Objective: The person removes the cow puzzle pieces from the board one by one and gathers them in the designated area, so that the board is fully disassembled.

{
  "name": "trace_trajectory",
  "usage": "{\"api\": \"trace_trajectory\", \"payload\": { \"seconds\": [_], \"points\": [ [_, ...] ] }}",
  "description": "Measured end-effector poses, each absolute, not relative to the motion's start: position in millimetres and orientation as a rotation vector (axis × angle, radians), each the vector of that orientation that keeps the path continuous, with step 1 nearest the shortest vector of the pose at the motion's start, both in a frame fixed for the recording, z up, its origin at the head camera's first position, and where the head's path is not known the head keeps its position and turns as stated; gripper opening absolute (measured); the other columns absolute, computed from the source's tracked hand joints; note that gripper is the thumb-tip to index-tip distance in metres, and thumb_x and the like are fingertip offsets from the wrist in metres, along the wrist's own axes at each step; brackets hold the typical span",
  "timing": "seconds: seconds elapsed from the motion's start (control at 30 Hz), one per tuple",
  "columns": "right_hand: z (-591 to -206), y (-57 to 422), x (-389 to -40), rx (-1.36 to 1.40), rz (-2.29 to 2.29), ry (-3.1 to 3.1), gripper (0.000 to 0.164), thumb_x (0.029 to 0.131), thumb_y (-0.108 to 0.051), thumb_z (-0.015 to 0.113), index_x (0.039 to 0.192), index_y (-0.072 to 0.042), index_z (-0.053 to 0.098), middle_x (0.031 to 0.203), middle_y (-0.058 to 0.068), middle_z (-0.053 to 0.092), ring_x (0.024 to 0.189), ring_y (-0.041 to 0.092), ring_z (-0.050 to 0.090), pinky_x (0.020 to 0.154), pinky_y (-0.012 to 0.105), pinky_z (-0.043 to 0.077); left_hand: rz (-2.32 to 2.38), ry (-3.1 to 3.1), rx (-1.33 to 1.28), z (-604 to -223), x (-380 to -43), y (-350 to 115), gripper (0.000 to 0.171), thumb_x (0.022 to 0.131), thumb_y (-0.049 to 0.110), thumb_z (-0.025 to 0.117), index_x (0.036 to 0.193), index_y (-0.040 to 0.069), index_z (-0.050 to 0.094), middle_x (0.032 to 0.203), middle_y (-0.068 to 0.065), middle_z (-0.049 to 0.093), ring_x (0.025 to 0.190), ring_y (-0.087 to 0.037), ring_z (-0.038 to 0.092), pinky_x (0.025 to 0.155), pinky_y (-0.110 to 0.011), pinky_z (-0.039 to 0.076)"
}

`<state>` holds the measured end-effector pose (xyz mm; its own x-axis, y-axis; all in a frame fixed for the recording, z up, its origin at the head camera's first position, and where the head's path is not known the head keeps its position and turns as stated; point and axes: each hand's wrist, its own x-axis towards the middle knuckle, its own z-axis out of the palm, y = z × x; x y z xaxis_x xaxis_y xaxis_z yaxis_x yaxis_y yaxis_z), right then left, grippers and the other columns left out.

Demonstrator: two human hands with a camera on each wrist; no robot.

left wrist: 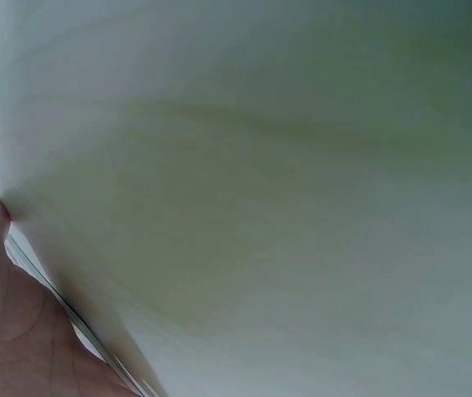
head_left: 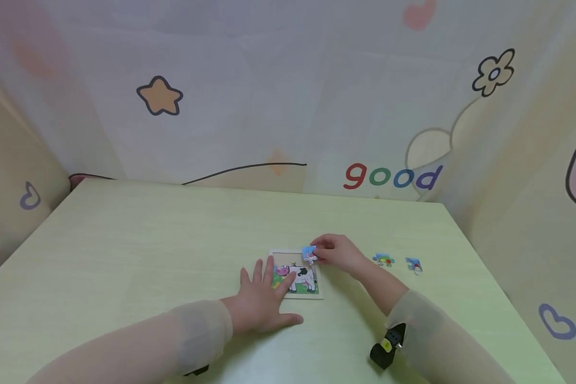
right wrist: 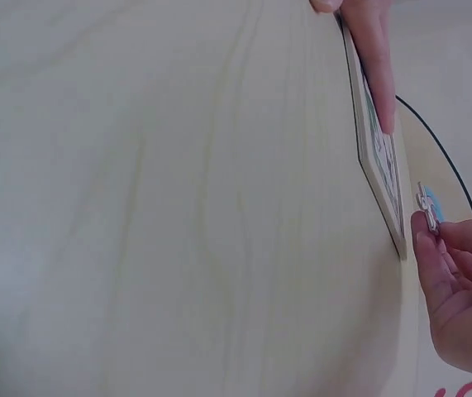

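Observation:
A small square jigsaw puzzle with a pale wooden frame (head_left: 296, 298) lies on the table, showing a black-and-white cow (head_left: 305, 277) on green. Its upper part is bare board. Fingers spread, my left hand (head_left: 261, 304) rests over the puzzle's left side, one fingertip on the cow. Between thumb and fingers my right hand (head_left: 338, 252) pinches a blue puzzle piece (head_left: 309, 254) over the frame's top right corner. In the right wrist view the piece (right wrist: 428, 207) is held on edge, raised above the board. The left wrist view shows part of the left hand (left wrist: 21, 331) beside the frame's edge.
Two loose puzzle pieces lie on the table right of the right hand: a blue-green one (head_left: 383, 260) and a blue one (head_left: 414, 265). The pale table (head_left: 149, 240) meets a printed curtain (head_left: 249, 106) at its back edge.

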<state>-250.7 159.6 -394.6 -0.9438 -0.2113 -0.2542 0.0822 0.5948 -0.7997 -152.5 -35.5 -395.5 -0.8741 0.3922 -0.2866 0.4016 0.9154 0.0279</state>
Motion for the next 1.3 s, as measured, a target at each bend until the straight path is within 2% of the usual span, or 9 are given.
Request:
{"api": "trace_trajectory", "payload": {
  "seconds": [0.67,1.07,1.3],
  "points": [
    [-388.6,222.0,-244.4,-0.043,-1.318,2.496,0.029,0.093,-0.011,0.058,0.119,0.002,0.057,0.107,0.014,0.06,0.091,0.02,0.059,0.08,0.03,0.051,-0.04,2.793,0.595,-398.8,-150.4,-34.0,0.088,0.078,0.081,0.031,0.149,0.031,0.019,0.152,-0.024,0.01,0.136,-0.045,0.014,0.099,-0.066,0.019],
    [-372.9,246.6,-248.0,-0.026,-1.339,2.537,0.032,0.094,-0.009,0.056,0.121,0.008,0.052,0.107,0.019,0.059,0.088,0.021,0.061,0.078,0.029,0.051,-0.051,2.806,0.606,-396.3,-151.0,-35.1,0.087,0.079,0.08,0.032,0.15,0.03,0.019,0.152,-0.024,0.01,0.136,-0.044,0.014,0.098,-0.066,0.02],
    [-384.0,253.1,-252.7,0.029,-1.287,2.556,0.031,0.093,-0.007,0.056,0.12,0.008,0.053,0.104,0.017,0.058,0.084,0.017,0.058,0.075,0.026,0.051,-0.029,2.807,0.602,-394.5,-150.1,-36.0,0.087,0.079,0.08,0.032,0.15,0.03,0.02,0.152,-0.024,0.01,0.136,-0.044,0.014,0.098,-0.066,0.02]
  ]
}}
